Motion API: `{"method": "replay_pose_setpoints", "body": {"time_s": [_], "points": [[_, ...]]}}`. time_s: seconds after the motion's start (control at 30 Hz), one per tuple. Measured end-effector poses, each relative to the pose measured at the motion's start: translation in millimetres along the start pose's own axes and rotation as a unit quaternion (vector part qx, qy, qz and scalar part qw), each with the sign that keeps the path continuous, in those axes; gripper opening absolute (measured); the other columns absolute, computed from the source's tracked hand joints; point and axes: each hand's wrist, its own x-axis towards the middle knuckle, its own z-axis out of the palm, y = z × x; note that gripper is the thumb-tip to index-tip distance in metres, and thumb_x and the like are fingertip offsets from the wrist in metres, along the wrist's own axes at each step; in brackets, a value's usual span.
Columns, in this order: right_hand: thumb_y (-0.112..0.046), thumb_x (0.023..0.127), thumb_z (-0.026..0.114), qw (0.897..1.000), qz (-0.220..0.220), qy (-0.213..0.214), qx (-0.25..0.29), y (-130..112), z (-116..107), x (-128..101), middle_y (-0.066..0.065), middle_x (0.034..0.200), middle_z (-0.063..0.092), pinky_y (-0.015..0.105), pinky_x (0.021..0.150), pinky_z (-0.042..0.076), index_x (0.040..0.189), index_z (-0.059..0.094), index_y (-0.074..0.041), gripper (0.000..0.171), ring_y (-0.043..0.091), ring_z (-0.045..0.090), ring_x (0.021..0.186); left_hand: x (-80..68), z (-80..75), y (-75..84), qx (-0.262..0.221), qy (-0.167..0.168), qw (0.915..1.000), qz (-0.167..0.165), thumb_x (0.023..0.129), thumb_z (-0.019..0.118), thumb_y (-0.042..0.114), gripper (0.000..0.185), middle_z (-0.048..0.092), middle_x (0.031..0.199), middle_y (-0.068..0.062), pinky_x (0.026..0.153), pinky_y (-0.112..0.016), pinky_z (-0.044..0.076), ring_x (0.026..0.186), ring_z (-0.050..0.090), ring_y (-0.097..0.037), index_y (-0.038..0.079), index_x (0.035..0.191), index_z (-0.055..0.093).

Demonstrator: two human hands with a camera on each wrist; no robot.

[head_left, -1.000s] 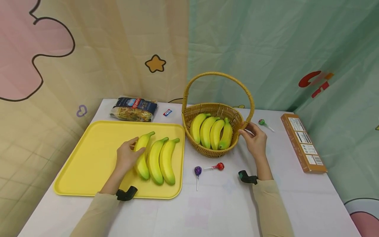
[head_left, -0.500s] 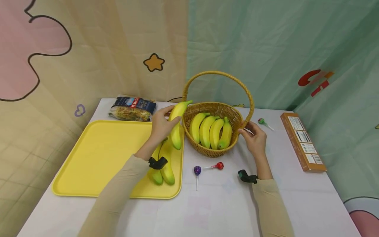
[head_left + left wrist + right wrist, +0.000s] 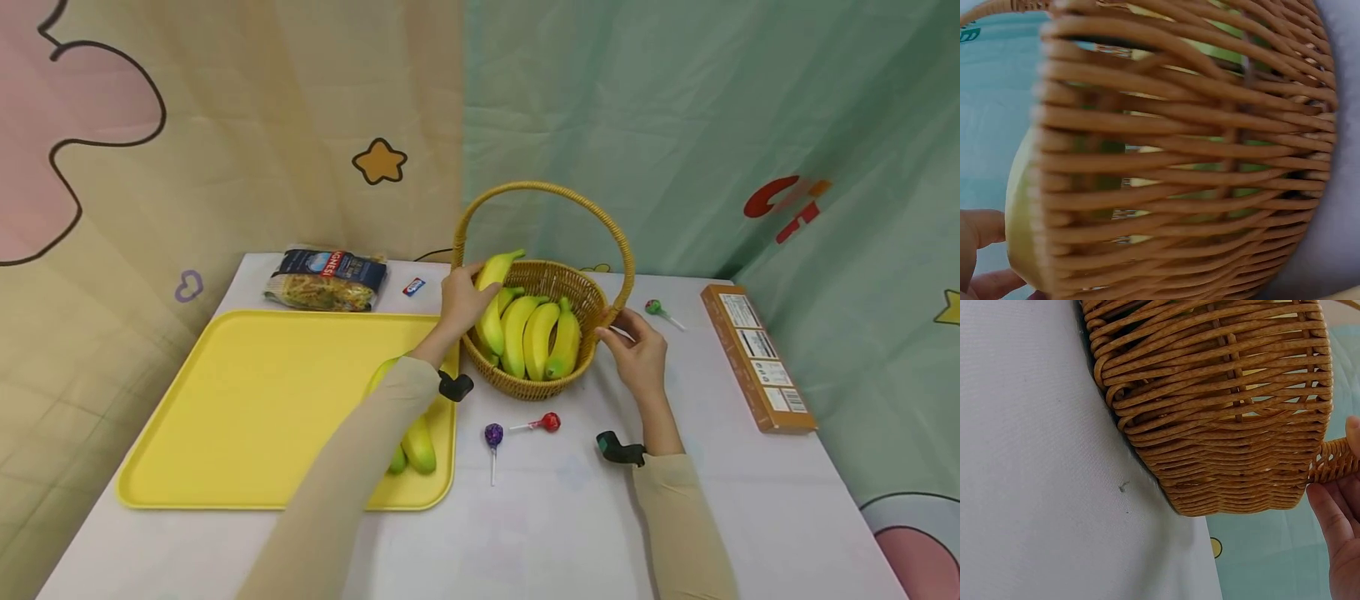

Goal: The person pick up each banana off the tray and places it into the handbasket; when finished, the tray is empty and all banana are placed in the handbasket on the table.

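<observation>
Over the left rim of the wicker basket (image 3: 592, 302), the left hand (image 3: 459, 302) grips a banana (image 3: 491, 287), fingers curled round it, holding it tilted with its stem end above the rim and its lower end down inside, touching the four bananas (image 3: 536, 333) that lie side by side in the basket. At the basket's right side, the right hand (image 3: 636, 354) pinches the foot of the arched handle (image 3: 542, 188) where it meets the rim; the right wrist view shows the fingertips (image 3: 1332, 506) against that woven foot. Left of the basket sits a yellow tray (image 3: 247, 408), with two bananas (image 3: 416, 446) on its near right part, partly hidden by the left sleeve. Just in front of the basket lie a purple lollipop (image 3: 492, 435) and a red lollipop (image 3: 550, 422). Right of the basket lie a green lollipop (image 3: 654, 308) and, farther off, a brown box (image 3: 757, 357). Behind the tray rests a pasta bag (image 3: 326, 278).
</observation>
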Motion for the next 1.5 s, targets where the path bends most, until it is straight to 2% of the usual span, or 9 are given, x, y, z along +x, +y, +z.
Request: {"method": "replay_pose_setpoints", "body": {"time_s": [0.3, 0.53, 0.67, 0.83, 1.07, 1.17, 1.3, 1.4, 1.5], "points": [[0.009, 0.084, 0.069, 1.0, -0.001, -0.012, 0.001, -24, 2, -5, 0.039, 0.114, 0.061, 0.012, 0.08, 0.053, 0.12, 0.059, 0.018, 0.038, -0.003, 0.063, 0.097, 0.0, 12.8, -9.4, 0.055, -0.038, 0.9978, 0.003, 0.093, 0.066, 0.019, 0.052, 0.053, 0.141, -0.02, 0.112, -0.049, 0.037, 0.134, 0.045, -0.037, -0.001, 0.139, 0.052], [0.008, 0.084, 0.069, 1.0, -0.002, -0.012, -0.015, -39, 5, -6, 0.039, 0.113, 0.061, 0.013, 0.081, 0.053, 0.119, 0.06, 0.017, 0.037, 0.002, 0.064, 0.098, -2.0, 15.1, -11.4, 0.114, -0.024, 0.993, 0.019, 0.095, 0.064, 0.018, 0.048, 0.057, 0.133, -0.024, 0.108, -0.05, 0.04, 0.128, 0.049, -0.041, -0.004, 0.136, 0.054], [0.008, 0.084, 0.068, 1.0, -0.002, -0.014, -0.013, -39, 5, -6, 0.04, 0.113, 0.061, 0.013, 0.081, 0.053, 0.119, 0.059, 0.019, 0.037, 0.001, 0.064, 0.097, -10.9, 9.1, -9.3, 0.138, -0.006, 0.9898, 0.035, 0.094, 0.065, 0.018, 0.047, 0.058, 0.131, -0.023, 0.105, -0.048, 0.043, 0.125, 0.051, -0.038, -0.002, 0.135, 0.056], [0.009, 0.084, 0.069, 1.0, -0.001, -0.007, -0.014, -32, 4, -6, 0.04, 0.113, 0.061, 0.013, 0.081, 0.053, 0.119, 0.059, 0.019, 0.037, 0.004, 0.065, 0.098, -38.8, -15.1, -1.2, 0.091, -0.002, 0.9948, 0.045, 0.092, 0.066, 0.019, 0.048, 0.056, 0.131, -0.022, 0.102, -0.05, 0.043, 0.122, 0.051, -0.038, 0.002, 0.137, 0.056], [0.005, 0.084, 0.07, 1.0, 0.001, 0.003, -0.007, -6, 2, -1, 0.035, 0.115, 0.063, 0.009, 0.079, 0.051, 0.12, 0.061, 0.015, 0.038, -0.004, 0.063, 0.097, -87.4, -73.2, -5.8, 0.037, 0.021, 0.998, 0.046, 0.092, 0.065, 0.021, 0.053, 0.054, 0.134, -0.024, 0.098, -0.052, 0.045, 0.121, 0.051, -0.039, 0.002, 0.14, 0.052], [0.003, 0.084, 0.071, 1.0, 0.0, 0.006, -0.011, -4, 1, -1, 0.033, 0.114, 0.064, 0.008, 0.078, 0.051, 0.119, 0.061, 0.014, 0.038, -0.008, 0.062, 0.095, -104.4, -98.5, -18.2, 0.027, 0.035, 0.9988, 0.021, 0.093, 0.065, 0.019, 0.057, 0.05, 0.136, -0.024, 0.095, -0.051, 0.048, 0.12, 0.05, -0.039, 0.002, 0.144, 0.046], [0.001, 0.084, 0.072, 1.0, -0.004, 0.006, -0.019, -4, 0, -1, 0.032, 0.112, 0.065, 0.008, 0.078, 0.051, 0.119, 0.062, 0.014, 0.038, -0.009, 0.062, 0.095, -123.3, -124.8, -39.0, 0.027, 0.047, 0.998, -0.034, 0.095, 0.064, 0.019, 0.063, 0.045, 0.14, -0.024, 0.099, -0.053, 0.045, 0.125, 0.046, -0.039, 0.004, 0.15, 0.037], [0.001, 0.084, 0.072, 1.0, -0.004, 0.006, -0.021, -4, 0, -1, 0.032, 0.112, 0.065, 0.008, 0.078, 0.051, 0.119, 0.062, 0.014, 0.038, -0.009, 0.062, 0.094, -134.1, -135.8, -54.6, 0.032, 0.044, 0.9962, -0.069, 0.096, 0.062, 0.02, 0.065, 0.042, 0.142, -0.025, 0.101, -0.053, 0.044, 0.127, 0.044, -0.041, 0.005, 0.152, 0.033], [0.001, 0.084, 0.072, 1.0, 0.004, 0.005, -0.019, -4, 1, -1, 0.033, 0.113, 0.064, 0.008, 0.078, 0.051, 0.119, 0.062, 0.014, 0.039, -0.009, 0.062, 0.094, -142.8, -139.3, -68.4, 0.039, 0.036, 0.9951, -0.083, 0.097, 0.061, 0.021, 0.067, 0.04, 0.144, -0.026, 0.101, -0.054, 0.044, 0.128, 0.044, -0.043, 0.004, 0.153, 0.03]]}}
